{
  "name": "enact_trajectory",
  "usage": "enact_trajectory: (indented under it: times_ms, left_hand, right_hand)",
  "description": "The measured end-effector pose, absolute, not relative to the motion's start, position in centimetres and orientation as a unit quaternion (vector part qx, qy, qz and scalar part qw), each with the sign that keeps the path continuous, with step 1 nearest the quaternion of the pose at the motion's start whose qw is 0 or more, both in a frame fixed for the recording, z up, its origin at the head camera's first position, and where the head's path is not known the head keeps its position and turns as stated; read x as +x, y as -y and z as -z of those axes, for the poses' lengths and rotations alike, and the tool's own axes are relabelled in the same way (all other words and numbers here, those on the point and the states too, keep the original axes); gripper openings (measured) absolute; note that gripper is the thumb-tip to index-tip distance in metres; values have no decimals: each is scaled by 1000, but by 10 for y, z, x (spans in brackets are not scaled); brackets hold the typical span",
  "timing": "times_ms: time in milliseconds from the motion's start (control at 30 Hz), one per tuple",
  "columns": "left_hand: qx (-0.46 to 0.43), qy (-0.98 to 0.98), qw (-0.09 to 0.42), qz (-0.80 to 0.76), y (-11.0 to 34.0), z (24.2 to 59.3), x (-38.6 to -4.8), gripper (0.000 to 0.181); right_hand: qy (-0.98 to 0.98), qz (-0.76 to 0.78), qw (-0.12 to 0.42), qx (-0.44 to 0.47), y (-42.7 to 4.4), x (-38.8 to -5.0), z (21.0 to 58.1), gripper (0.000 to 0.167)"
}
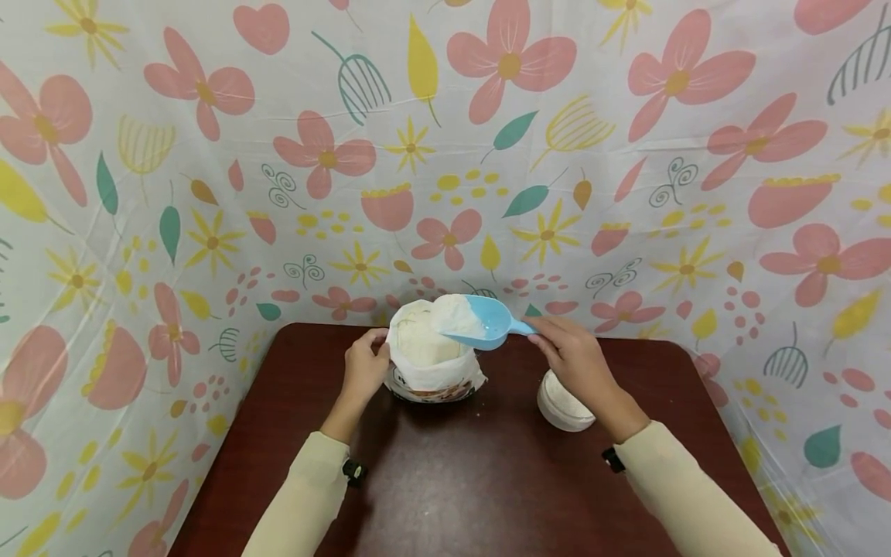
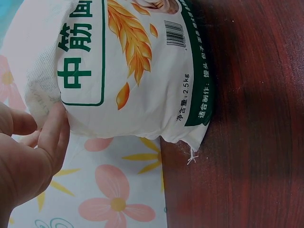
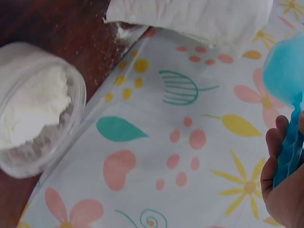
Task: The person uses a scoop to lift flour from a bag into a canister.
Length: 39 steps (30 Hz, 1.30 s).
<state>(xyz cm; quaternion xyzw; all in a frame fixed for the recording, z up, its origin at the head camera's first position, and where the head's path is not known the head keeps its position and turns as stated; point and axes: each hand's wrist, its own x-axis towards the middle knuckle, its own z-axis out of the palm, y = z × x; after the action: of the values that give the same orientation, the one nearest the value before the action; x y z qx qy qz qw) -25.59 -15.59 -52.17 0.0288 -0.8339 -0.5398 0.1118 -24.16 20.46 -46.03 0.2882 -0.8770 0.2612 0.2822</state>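
A white flour bag [image 1: 435,375] stands with its top folded outward at the back of the table, and pale flour [image 1: 418,340] shows inside. My left hand [image 1: 365,363] pinches the bag's rolled rim at its left side; the left wrist view shows the thumb and fingers at that edge. In my right hand [image 1: 574,352] is the handle of a blue scoop [image 1: 496,321]. The scoop is heaped with flour [image 1: 455,316] and hangs over the bag's right side, above its mouth. Below the right forearm stands a clear round container [image 3: 76,90] with flour [image 3: 35,109] in it.
The dark reddish wooden table [image 1: 459,480] carries the bag and the container. Some spilled flour [image 3: 124,32] lies on the wood near the bag. A flower-patterned cloth [image 1: 445,155] hangs right behind the table's back edge and along the sides.
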Motion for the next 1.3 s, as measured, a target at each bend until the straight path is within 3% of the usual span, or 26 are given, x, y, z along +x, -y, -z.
enact_trajectory:
  times_ms: [700,1300]
  left_hand:
    - [28,837,112,534,156,523,-257,26]
    - [28,837,114,534,156,524,-258,25]
  right_hand:
    - [880,-257,318,243,-268,-208,452,46]
    - [909,-203,312,189,-330,-174,476,46]
